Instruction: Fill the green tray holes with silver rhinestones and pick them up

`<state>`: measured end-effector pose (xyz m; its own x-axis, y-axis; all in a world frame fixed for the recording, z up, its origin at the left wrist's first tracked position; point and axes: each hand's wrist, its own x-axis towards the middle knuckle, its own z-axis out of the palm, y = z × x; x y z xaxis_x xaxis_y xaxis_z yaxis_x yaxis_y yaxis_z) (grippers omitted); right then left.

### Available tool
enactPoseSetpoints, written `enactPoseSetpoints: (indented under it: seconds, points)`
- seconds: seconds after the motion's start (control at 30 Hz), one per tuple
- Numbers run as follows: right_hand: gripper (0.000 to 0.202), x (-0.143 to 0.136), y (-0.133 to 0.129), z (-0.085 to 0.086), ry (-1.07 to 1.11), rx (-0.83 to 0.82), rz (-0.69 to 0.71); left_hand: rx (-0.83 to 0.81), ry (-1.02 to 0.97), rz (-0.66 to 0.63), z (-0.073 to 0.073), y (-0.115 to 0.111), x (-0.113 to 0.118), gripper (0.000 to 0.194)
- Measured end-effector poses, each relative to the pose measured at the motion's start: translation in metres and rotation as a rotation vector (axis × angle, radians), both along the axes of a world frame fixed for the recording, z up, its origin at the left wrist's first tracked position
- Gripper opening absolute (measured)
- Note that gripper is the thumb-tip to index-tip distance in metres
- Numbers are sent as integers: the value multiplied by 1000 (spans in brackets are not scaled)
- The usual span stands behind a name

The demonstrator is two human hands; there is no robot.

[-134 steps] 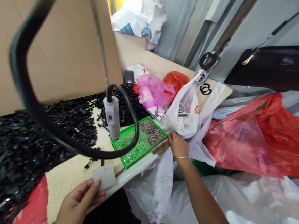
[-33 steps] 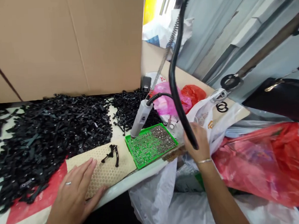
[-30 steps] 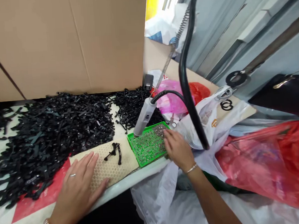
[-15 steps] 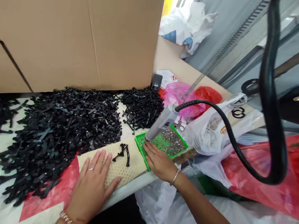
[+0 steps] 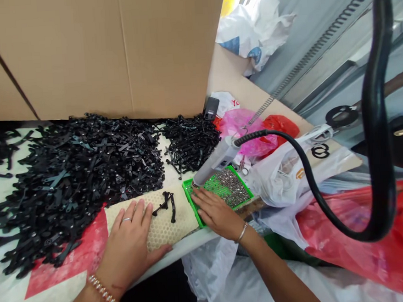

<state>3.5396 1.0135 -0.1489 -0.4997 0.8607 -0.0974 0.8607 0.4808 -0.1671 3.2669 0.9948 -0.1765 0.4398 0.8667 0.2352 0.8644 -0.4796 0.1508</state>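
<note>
My left hand (image 5: 130, 243) lies flat with spread fingers on a cream honeycomb-textured mat (image 5: 172, 231), a ring on one finger. Beyond its fingertips, a few slim black parts (image 5: 173, 208) rest on the mat. My right hand (image 5: 219, 214) is over the left side of a green tray (image 5: 192, 209) with small metal screws (image 5: 233, 185) in it. Its fingers close at the nose of a grey electric screwdriver (image 5: 212, 163), which leans down to the left. The screwdriver's tip and my right thumb are hidden behind the fingers.
A large heap of black parts (image 5: 81, 164) and a smaller heap (image 5: 190, 140) lie before a tall cardboard box (image 5: 94, 57). A coiled spring (image 5: 299, 66) and thick black cable (image 5: 377, 157) run from the screwdriver. Plastic bags (image 5: 358, 227) crowd the right side.
The screwdriver's nose and my right fingers have shifted slightly left over the tray. My left hand has moved slightly right on the mat, its thumb farther out. The view has shifted a little.
</note>
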Motion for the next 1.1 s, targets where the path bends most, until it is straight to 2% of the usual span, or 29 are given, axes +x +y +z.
enactPoseSetpoints:
  seconds: [0.1, 0.27, 0.4, 0.5, 0.57, 0.67, 0.77, 0.87, 0.93, 1.0, 1.1]
  points:
    - [50, 6, 11, 1, -6, -53, 64, -18, 12, 14, 2, 0, 0, 88]
    - [47, 43, 26, -1, -15, 48, -54, -43, 16, 20, 3, 0, 3, 88]
    - [41, 26, 41, -4, 23, 120, -65, -65, 26, 33, 4, 1, 4, 90]
    - [41, 5, 46, -6, -1, 104, 3, -96, 47, 45, 5, 0, 4, 89]
    - [45, 0, 41, -4, 0, 96, 78, -108, 58, 54, 6, -1, 5, 89]
    - [46, 6, 25, 6, 26, 89, 159, -101, 62, 58, 5, -1, 5, 90]
    - [38, 21, 9, 16, 61, 37, 191, -68, 61, 43, 3, -1, 5, 90]
    - [43, 45, -1, 15, 44, -45, 208, -21, 57, 18, 1, 0, 3, 92]
    - [50, 68, -5, 9, 15, -33, 157, 14, 58, 2, 0, 1, 2, 92]
    - [54, 90, -7, 1, 1, 17, 49, 45, 60, -8, 0, 1, 1, 92]
    - [56, 101, -10, -5, -18, 60, -105, 69, 55, -13, 1, 1, 2, 93]
